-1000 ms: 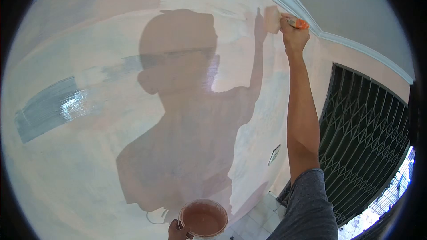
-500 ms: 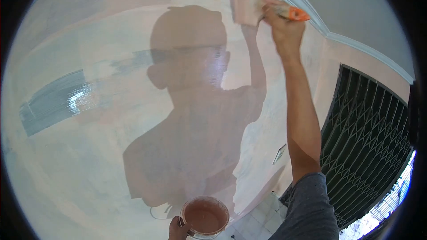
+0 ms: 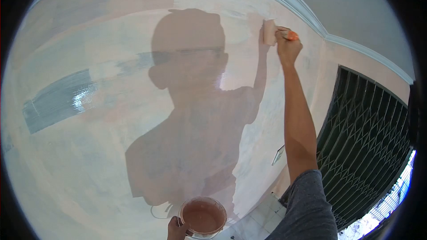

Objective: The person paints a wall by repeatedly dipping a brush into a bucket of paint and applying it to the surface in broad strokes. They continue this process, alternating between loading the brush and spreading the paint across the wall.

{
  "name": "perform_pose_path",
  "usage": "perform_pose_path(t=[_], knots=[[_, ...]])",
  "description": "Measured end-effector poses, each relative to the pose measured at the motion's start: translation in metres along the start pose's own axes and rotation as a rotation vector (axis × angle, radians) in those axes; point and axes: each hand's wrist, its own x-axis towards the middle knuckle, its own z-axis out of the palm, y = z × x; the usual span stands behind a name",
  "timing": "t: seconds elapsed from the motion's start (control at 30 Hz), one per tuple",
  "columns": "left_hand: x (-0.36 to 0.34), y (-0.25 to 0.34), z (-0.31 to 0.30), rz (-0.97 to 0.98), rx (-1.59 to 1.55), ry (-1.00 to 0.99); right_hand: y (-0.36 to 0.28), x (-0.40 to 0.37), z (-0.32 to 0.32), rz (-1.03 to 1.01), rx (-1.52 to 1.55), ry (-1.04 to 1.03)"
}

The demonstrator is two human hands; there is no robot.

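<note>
My right hand (image 3: 290, 49) is raised at the upper right, its fingers closed round the orange handle of a wide paintbrush (image 3: 269, 32). The brush head is coated in pale pink paint and lies against the wall (image 3: 195, 142), below the ceiling moulding. Low in the view, my left hand (image 3: 177, 230) grips the rim and handle side of a bucket (image 3: 224, 222) of pinkish-brown paint (image 3: 203, 215). The wall carries patchy pale pink paint, with a glossy grey patch (image 3: 60, 102) on the left.
Pale blue moulding (image 3: 302, 11) runs along the ceiling edge. At the right is a dark folding metal gate (image 3: 367, 146). A small wall plate (image 3: 278, 155) sits beside my forearm. Light floor tiles (image 3: 255, 224) show below, and a person's shadow (image 3: 189, 62) covers the wall's middle.
My right hand and the paintbrush have moved down, and the brush head has shifted right and turned narrower to view. The left hand and bucket stay nearly in place.
</note>
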Motion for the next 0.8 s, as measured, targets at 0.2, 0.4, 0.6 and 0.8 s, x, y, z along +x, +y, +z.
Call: perform_pose_path(t=[0.2, 0.4, 0.6, 0.8], knots=[[-0.010, 0.022, 0.015, -0.045, -0.015, -0.018, -0.119, -0.048, 0.012, -0.038, 0.308, -0.182], [-0.015, 0.022, 0.011, -0.032, -0.030, -0.047, -0.109, 0.003, -0.042, 0.109, 0.593, -0.097], [-0.012, 0.011, 0.001, -0.029, 0.027, -0.009, 0.037, 0.027, -0.070, 0.198, 0.234, 0.149], [-0.007, 0.013, 0.008, 0.065, 0.040, -0.020, 0.121, 0.006, -0.073, 0.163, 0.014, 0.103]])
